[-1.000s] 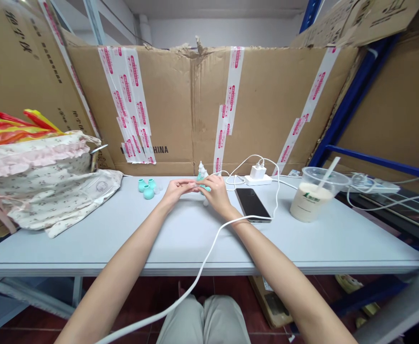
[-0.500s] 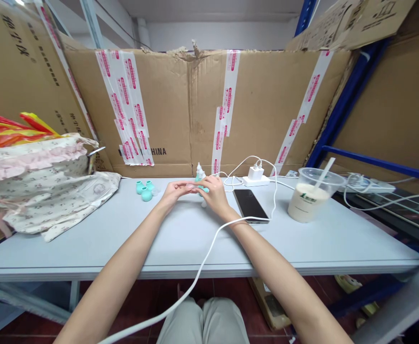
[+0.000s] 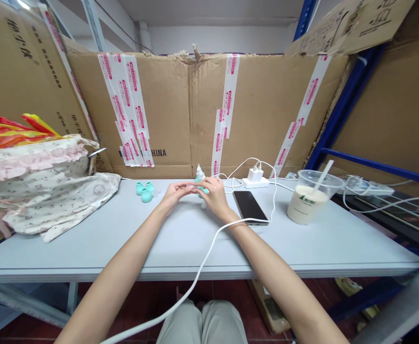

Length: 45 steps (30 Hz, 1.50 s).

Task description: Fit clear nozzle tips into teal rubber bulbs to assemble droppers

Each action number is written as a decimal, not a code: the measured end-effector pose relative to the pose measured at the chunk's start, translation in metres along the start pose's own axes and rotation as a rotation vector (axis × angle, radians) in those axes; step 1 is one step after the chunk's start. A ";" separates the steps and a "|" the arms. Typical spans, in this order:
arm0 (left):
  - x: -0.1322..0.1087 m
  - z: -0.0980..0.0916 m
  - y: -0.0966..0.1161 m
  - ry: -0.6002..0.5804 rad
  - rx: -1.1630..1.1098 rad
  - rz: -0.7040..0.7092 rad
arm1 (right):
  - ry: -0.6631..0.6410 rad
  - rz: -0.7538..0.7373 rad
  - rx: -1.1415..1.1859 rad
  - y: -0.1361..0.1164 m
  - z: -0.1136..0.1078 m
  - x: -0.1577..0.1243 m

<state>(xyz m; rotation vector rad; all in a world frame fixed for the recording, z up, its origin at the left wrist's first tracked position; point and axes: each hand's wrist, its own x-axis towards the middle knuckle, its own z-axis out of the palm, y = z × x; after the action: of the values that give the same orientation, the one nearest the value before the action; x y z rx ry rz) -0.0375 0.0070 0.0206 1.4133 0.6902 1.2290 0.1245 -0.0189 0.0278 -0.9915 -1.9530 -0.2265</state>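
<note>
My left hand [image 3: 174, 195] and my right hand [image 3: 213, 192] meet above the middle of the table, fingertips together. The fingers of both are closed in a pinch; whatever lies between them is too small and covered to make out. Just behind the fingers stand small teal pieces with white pointed tops [image 3: 199, 172], partly hidden by my right hand. A small whitish piece [image 3: 203, 205] lies beneath my right hand. Left of my left hand sit three small round teal pots [image 3: 146, 195] with open necks, and clear bits [image 3: 155, 192] beside them.
A black phone [image 3: 250, 207] lies right of my hands. A white cable [image 3: 209, 253] crosses my right forearm. Behind stands a charger on a power strip [image 3: 255, 180]. A milky drink cup [image 3: 307, 203] with a straw is at right, a floral cloth bag [image 3: 62, 191] at left.
My hands hold nearly the same pose with fingertips together. The view has tilted very slightly, and the things on the table stay in place.
</note>
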 end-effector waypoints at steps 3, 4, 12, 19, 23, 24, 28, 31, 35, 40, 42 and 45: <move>-0.001 -0.001 0.000 0.000 0.024 -0.004 | -0.008 -0.006 0.006 0.001 0.002 -0.001; -0.002 -0.002 0.000 0.001 0.028 -0.007 | -0.006 -0.009 0.010 0.001 0.002 -0.001; 0.001 0.001 -0.002 0.019 -0.024 -0.027 | 0.018 -0.006 0.018 0.001 0.000 0.000; 0.003 -0.002 -0.005 0.056 0.007 -0.029 | -0.005 -0.006 0.002 0.001 0.001 -0.001; 0.003 -0.003 -0.005 0.063 0.024 -0.025 | -0.010 -0.016 -0.004 0.001 0.003 -0.002; 0.002 -0.003 -0.005 0.061 0.025 -0.027 | -0.011 -0.013 -0.008 0.001 0.003 -0.002; 0.002 0.002 -0.003 0.057 -0.014 -0.027 | -0.006 0.005 -0.018 0.000 0.002 -0.001; 0.002 0.003 -0.002 0.049 -0.048 -0.027 | 0.003 0.007 -0.015 0.001 0.001 0.000; 0.001 0.002 -0.002 0.028 -0.026 -0.025 | 0.001 -0.004 -0.013 0.001 0.000 0.000; 0.000 0.000 -0.001 0.040 0.012 -0.023 | -0.021 -0.010 -0.032 0.000 0.002 -0.001; 0.001 0.000 -0.002 0.044 0.013 -0.019 | -0.017 -0.009 -0.036 0.000 0.003 -0.001; 0.002 0.002 -0.003 0.044 -0.012 -0.020 | -0.001 0.000 -0.029 0.001 0.002 -0.001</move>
<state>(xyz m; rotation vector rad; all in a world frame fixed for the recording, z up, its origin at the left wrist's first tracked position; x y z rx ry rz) -0.0345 0.0087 0.0182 1.3697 0.7248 1.2501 0.1240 -0.0179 0.0260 -1.0101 -1.9558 -0.2548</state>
